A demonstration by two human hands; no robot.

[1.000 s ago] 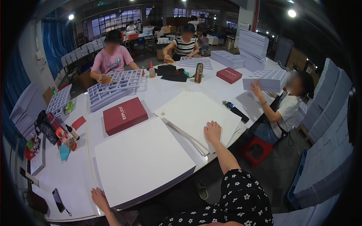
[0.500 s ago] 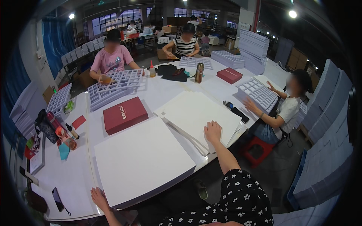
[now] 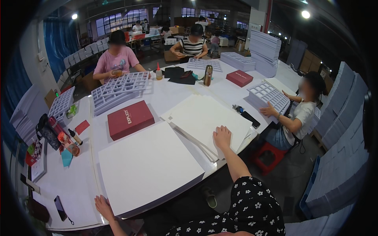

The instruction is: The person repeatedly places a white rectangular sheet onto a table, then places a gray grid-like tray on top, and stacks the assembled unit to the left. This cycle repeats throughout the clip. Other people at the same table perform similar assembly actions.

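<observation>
My right hand (image 3: 222,137) lies flat on a loose stack of white boards (image 3: 210,116), its fingers stretched out and holding nothing. Beside the near left corner of a thick, neat white stack (image 3: 149,169) rests my left hand (image 3: 104,208), fingers extended; it seems to touch the stack's edge or the table there. Behind the thick stack sits a dark red box (image 3: 131,120) with pale lettering on its lid.
Three co-workers sit around the white table (image 3: 169,108) with white compartment trays (image 3: 122,84). Bottles (image 3: 59,129) and a phone (image 3: 60,208) stand or lie at left. Keys and a phone (image 3: 250,119) lie right of the boards; a metal can (image 3: 207,76) stands farther back.
My hands and the white stacks stay still. The co-worker at right has shifted both hands along the tray; the one in pink has lifted a hand with an amber container off the tray.
</observation>
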